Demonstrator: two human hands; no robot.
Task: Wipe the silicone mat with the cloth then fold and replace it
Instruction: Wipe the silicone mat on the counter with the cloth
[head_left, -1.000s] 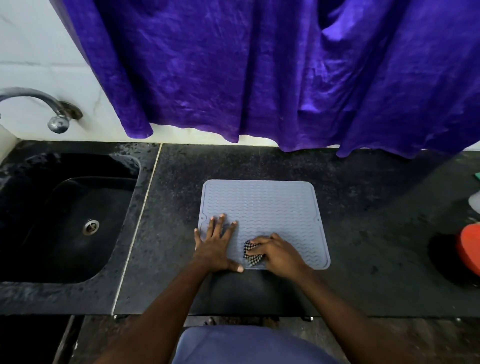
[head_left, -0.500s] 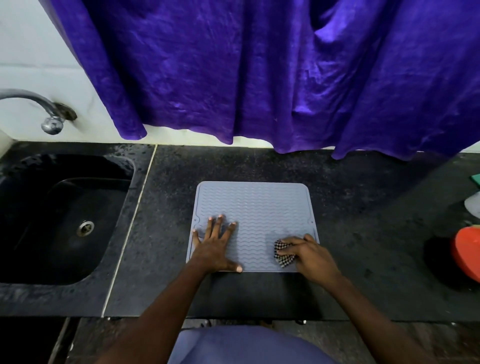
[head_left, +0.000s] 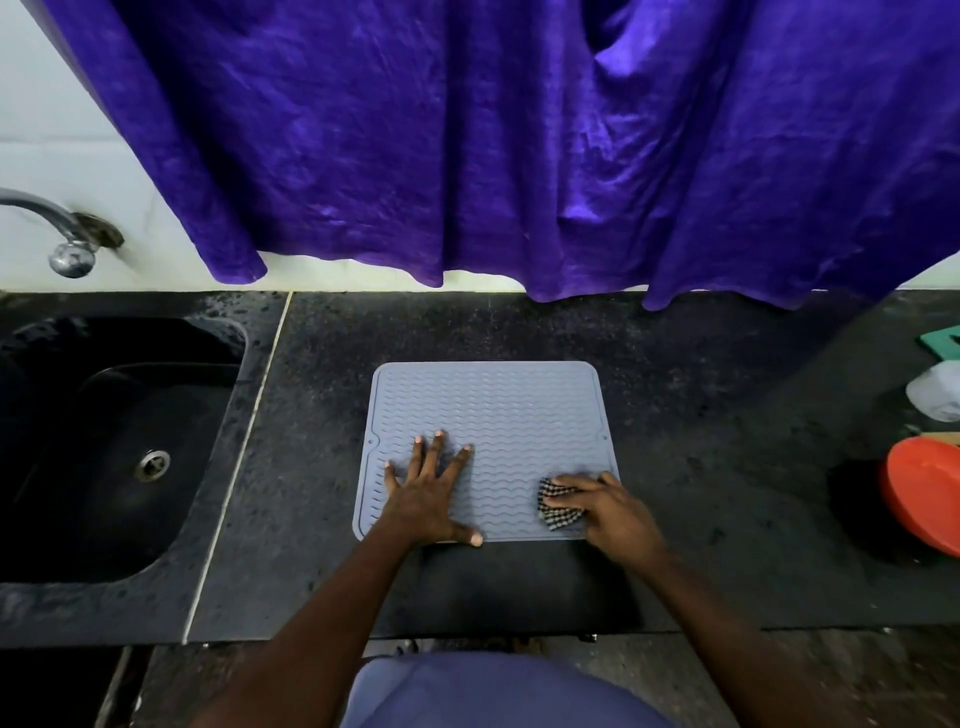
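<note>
Right hand (head_left: 610, 506), fingers bunched on the checkered cloth (head_left: 556, 512), has slid to the silicone mat (head_left: 493, 415)'s right corner; left hand (head_left: 428, 493) stays splayed flat, holding nothing. Near strip's wiped, I reckon.

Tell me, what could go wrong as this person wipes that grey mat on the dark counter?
Three things, perhaps. The right hand presses the checked cloth at the mat's right edge, so a stroke may run off onto the speckled counter and pick up grime. Only the flat left hand pins the mat; if it lifts, the mat could slide. The far half looks unreached, so it might be missed.
</note>
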